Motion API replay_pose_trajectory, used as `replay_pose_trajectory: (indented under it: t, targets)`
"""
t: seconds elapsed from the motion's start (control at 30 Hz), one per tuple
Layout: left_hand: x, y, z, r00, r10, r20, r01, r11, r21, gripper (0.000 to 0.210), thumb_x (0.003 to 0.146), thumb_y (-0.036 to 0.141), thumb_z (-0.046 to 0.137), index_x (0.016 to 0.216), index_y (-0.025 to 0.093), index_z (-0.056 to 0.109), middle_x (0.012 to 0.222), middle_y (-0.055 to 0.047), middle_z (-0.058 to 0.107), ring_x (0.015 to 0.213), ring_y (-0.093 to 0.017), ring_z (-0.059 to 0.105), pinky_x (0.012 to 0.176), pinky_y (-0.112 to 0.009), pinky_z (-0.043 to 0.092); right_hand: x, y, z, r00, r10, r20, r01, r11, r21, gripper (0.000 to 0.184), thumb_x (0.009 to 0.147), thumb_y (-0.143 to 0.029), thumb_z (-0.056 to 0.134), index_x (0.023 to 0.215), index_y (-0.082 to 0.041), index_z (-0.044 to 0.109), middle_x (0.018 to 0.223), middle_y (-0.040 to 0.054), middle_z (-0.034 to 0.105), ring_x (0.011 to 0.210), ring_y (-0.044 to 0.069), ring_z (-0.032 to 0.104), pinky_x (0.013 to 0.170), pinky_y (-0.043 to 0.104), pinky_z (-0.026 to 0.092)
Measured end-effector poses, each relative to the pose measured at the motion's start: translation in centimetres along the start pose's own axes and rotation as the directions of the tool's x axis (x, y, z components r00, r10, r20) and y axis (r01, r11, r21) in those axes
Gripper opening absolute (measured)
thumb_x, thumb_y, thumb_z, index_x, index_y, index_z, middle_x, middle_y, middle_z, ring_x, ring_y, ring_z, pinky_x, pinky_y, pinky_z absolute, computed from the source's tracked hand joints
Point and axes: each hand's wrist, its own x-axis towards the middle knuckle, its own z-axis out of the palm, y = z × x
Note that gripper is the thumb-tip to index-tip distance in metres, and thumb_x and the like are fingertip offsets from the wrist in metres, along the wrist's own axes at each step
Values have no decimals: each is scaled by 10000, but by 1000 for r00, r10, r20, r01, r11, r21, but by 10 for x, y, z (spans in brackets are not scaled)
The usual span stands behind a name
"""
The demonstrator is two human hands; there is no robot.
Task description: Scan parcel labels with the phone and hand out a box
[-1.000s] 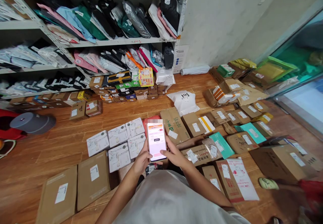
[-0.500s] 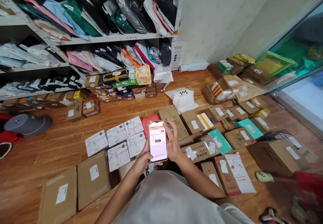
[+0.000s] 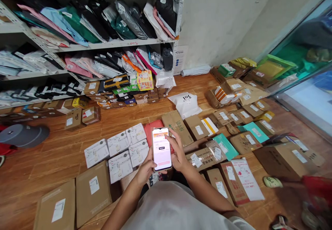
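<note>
A smartphone [image 3: 162, 154] with a lit white and pink screen is held upright in front of my body. My left hand [image 3: 147, 166] grips its lower left side, thumb by the bottom of the screen. My right hand [image 3: 178, 154] is at the right edge, fingers curled, with a fingertip over the upper right of the screen. Just left of the phone lie several white printed boxes [image 3: 120, 166]. A red package [image 3: 151, 131] and a large cardboard box [image 3: 177, 126] are on the floor behind it.
Labelled parcels such as a turquoise packet [image 3: 225, 146] cover the floor at right. Two big cartons [image 3: 93, 192] stand at front left. A metal shelf [image 3: 114, 44] full of bagged parcels is along the wall. Another person's shoe [image 3: 272, 182] shows at lower right.
A finger of my right hand has moved down from the phone's top corner onto the upper right of its screen. The view has shifted slightly; the parcels stay put.
</note>
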Motion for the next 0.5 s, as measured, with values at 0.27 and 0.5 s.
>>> replay_pose_trajectory:
  t: [0.27, 0.5]
  targets:
    - [-1, 2, 7, 1000, 15, -4, -15, 1000, 23, 1025, 619, 84, 448, 1473, 424, -4, 1451, -18, 422, 1054, -312, 562, 663, -390, 584, 21, -9, 8, 999, 33, 10, -32, 998, -59, 681, 889, -652, 200, 1440, -281, 348, 1559, 44, 29, 1426, 354, 135, 1137, 549, 174]
    - [-1, 2, 9, 1000, -6, 0, 6, 999, 37, 1022, 625, 90, 471, 1477, 416, 11, 1464, -2, 402, 1104, -317, 523, 756, -424, 571, 24, -13, 11, 999, 36, -6, -37, 995, -92, 641, 890, -646, 239, 1421, -316, 377, 1537, 40, 66, 1413, 350, 159, 1128, 555, 205]
